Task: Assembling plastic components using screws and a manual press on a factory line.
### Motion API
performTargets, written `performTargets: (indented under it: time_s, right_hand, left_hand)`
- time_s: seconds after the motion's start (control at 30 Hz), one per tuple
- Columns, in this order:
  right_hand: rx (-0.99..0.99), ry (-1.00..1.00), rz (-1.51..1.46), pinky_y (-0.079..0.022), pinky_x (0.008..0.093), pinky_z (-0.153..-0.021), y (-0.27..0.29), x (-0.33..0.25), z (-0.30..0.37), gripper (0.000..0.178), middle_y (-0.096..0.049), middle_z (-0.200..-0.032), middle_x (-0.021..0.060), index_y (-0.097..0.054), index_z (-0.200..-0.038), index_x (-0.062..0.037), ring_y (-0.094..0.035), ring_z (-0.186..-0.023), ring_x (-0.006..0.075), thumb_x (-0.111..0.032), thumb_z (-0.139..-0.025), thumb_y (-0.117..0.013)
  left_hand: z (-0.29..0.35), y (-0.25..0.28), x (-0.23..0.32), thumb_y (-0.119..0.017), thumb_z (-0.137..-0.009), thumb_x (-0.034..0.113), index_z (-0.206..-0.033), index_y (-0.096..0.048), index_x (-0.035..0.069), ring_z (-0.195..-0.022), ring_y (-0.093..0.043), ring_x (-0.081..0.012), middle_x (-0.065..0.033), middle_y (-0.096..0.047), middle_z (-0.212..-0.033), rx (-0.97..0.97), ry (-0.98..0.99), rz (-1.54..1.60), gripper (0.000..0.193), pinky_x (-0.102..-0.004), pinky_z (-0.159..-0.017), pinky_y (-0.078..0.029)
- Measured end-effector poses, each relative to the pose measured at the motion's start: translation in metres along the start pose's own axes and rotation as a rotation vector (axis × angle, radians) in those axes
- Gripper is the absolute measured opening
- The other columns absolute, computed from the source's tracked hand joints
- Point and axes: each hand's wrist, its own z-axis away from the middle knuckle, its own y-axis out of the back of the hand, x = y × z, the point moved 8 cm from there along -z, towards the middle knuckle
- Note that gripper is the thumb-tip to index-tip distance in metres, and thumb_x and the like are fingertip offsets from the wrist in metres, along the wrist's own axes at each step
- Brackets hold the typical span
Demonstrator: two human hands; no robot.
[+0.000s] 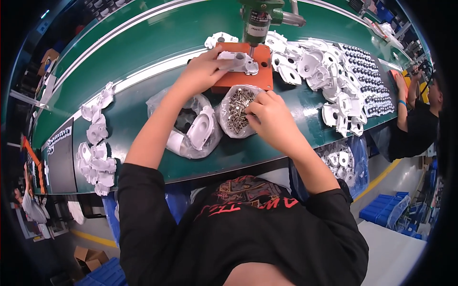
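A white molded plastic part (240,65) rests on the orange fixture block (265,80) beneath the spindle of a green press (258,27). My left hand (206,70) grips that part at its left end, fingers over the top and side. In front of the block, a clear plastic bag (223,117) lies open, full of small metal screws or pins (239,106). My right hand (273,117) dips over the bag's right side, its fingers curled together among the metal pieces. Whatever sits between those fingertips is too small to make out.
Left of the screw bag is another clear bag (160,99) with white plastic parts (202,127). White parts lie piled at the right (318,71) and left (98,159). A tray of dark round pieces (369,71) stands far right, near another person (420,114).
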Motion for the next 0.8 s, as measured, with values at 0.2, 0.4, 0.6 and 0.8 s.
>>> performTargets:
  time_s: [0.2,0.4,0.6,0.8]
  right_hand:
    - [0.031,-0.009,0.026,-0.042,0.0367,-0.077,-0.003,0.011,0.004,0.009,-0.055,-0.080,0.0066,-0.063,-0.079,-0.0059,-0.053,-0.085,0.0258,-0.006,-0.071,-0.065]
    - [0.121,0.005,-0.177,-0.045,0.0338,-0.066,0.006,0.017,-0.002,0.007,-0.056,-0.076,0.0069,-0.062,-0.082,-0.0028,-0.055,-0.073,0.0255,-0.002,-0.075,-0.064]
    - [0.121,-0.162,-0.467,-0.045,0.0250,-0.056,0.009,0.032,-0.003,0.006,-0.062,-0.075,0.0068,-0.061,-0.088,0.0007,-0.058,-0.065,0.0111,-0.003,-0.083,-0.061]
    - [0.015,-0.422,-1.144,-0.048,0.0240,-0.059,-0.001,0.056,0.003,0.007,-0.063,-0.079,0.0084,-0.057,-0.091,0.0040,-0.061,-0.071,0.0125,-0.002,-0.087,-0.056]
  left_hand:
    - [0.082,0.029,-0.019,-0.059,-0.080,0.019,-0.096,-0.062,0.002,-0.073,-0.060,-0.0221,-0.0132,-0.063,-0.080,-0.355,0.419,0.344,0.024,-0.0336,-0.068,-0.047]
    - [0.141,-0.002,-0.007,-0.062,-0.076,0.015,-0.087,-0.058,0.001,-0.075,-0.060,-0.0324,-0.0170,-0.061,-0.079,-0.419,0.478,0.132,0.018,-0.0397,-0.068,-0.046]
    - [0.147,-0.014,-0.019,-0.063,-0.074,0.011,-0.084,-0.056,0.000,-0.075,-0.060,-0.0331,-0.0177,-0.061,-0.080,-0.407,0.545,0.129,0.017,-0.0409,-0.068,-0.045]
    - [0.146,-0.004,-0.028,-0.063,-0.075,0.009,-0.084,-0.055,0.000,-0.071,-0.060,-0.0302,-0.0155,-0.061,-0.078,-0.406,0.577,0.214,0.015,-0.0366,-0.066,-0.046]
